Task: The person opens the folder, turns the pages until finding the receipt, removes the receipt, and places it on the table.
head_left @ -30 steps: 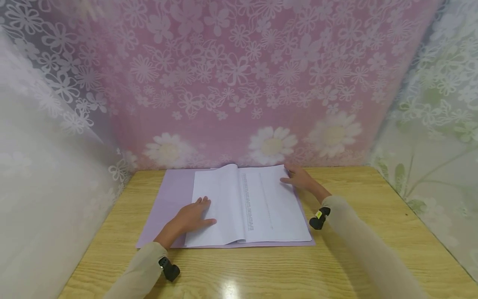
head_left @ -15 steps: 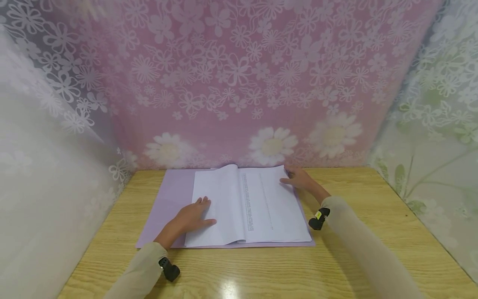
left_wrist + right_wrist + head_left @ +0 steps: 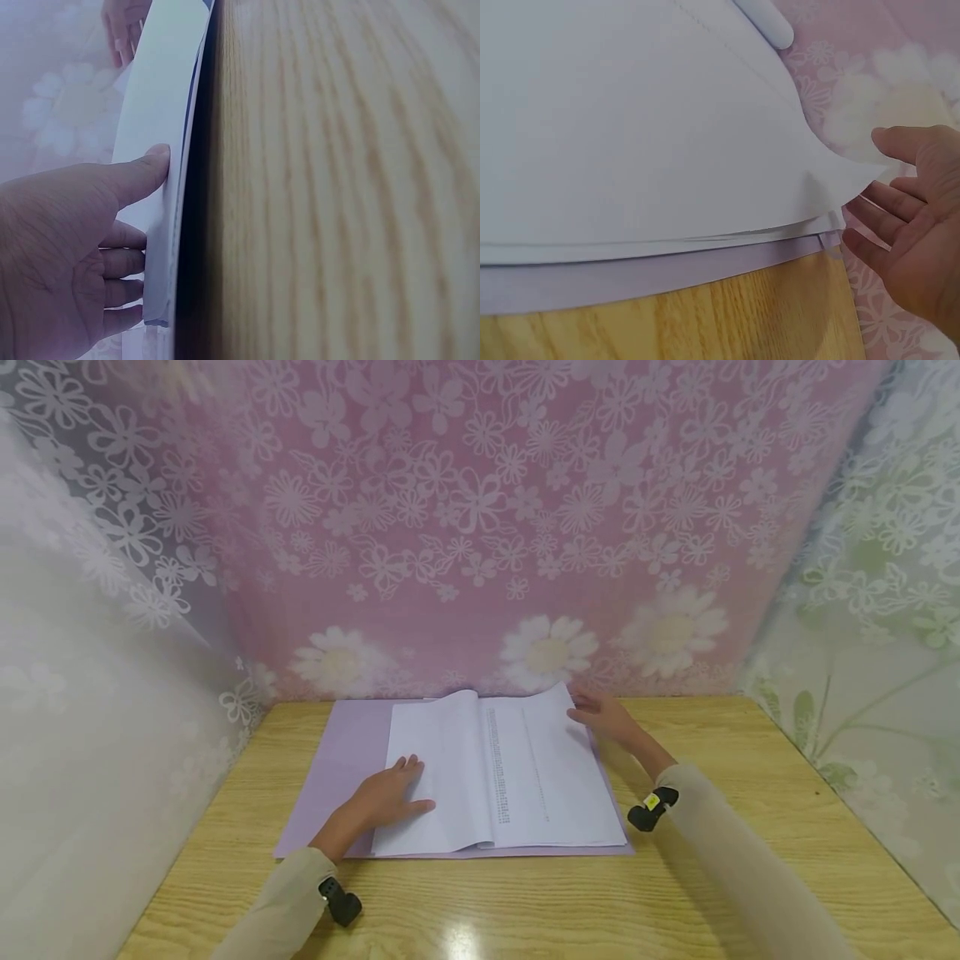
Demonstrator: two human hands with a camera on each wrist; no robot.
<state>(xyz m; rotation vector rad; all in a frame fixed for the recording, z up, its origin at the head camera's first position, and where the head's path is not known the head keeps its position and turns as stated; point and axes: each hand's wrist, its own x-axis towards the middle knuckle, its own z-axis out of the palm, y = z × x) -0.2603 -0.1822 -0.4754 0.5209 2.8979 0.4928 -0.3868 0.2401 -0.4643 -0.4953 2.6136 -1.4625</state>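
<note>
A lilac folder (image 3: 348, 752) lies open on the wooden table with a stack of white sheets in it. My left hand (image 3: 384, 793) rests on the left-hand page (image 3: 442, 735), fingers and thumb spread. At the upper right corner of the printed right-hand page (image 3: 551, 760) is my right hand (image 3: 602, 714). In the right wrist view that page's corner (image 3: 855, 176) curls up from the sheets below. The fingers of my right hand (image 3: 922, 217) are under or against this corner, while the thumb stands apart from the paper.
The wooden table (image 3: 465, 902) runs up to a pink floral cloth (image 3: 480, 543) at the back. Pale floral cloth hangs at the left (image 3: 97, 693) and right (image 3: 885, 652). Black wrist cameras sit on the left sleeve (image 3: 273, 902) and right sleeve (image 3: 738, 852).
The right-hand page's upper corner has risen and curled. My right hand has shifted slightly to the right. My left hand has stayed in place.
</note>
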